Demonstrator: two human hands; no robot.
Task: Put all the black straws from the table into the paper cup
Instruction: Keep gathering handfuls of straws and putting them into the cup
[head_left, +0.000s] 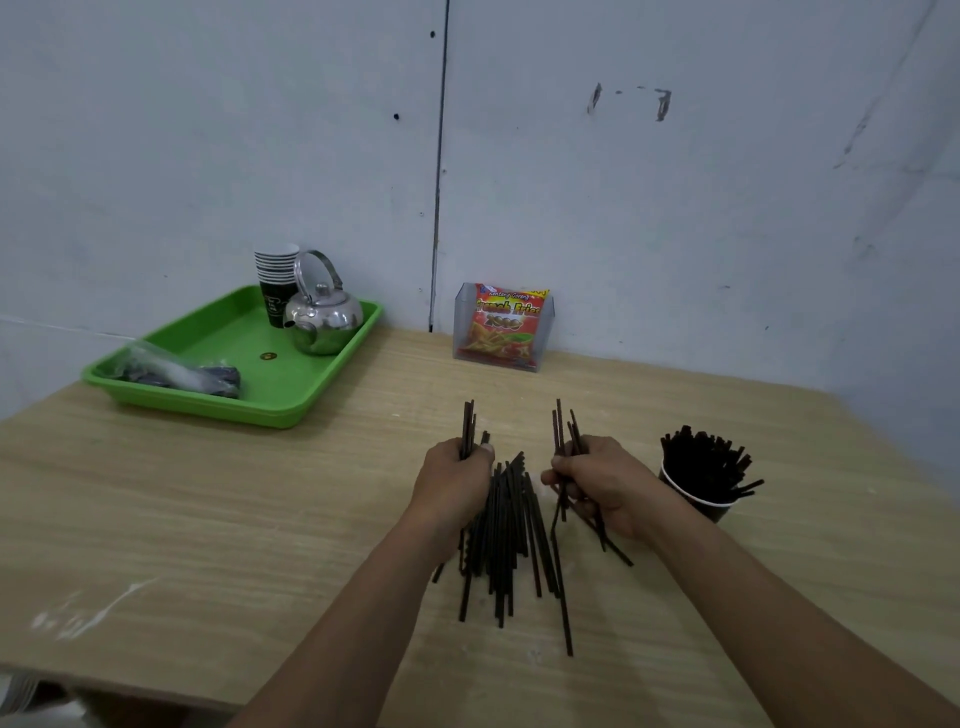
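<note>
A pile of several black straws lies on the wooden table between my two hands. My left hand grips a small bundle of black straws whose ends stick up past the fingers. My right hand grips another bundle of black straws, with ends pointing up and others trailing down toward me. To the right of that hand stands the dark paper cup with a white rim, filled with several black straws.
A green tray at the back left carries a steel kettle, a stack of paper cups and a plastic bag. A clear holder with a red snack packet stands against the wall.
</note>
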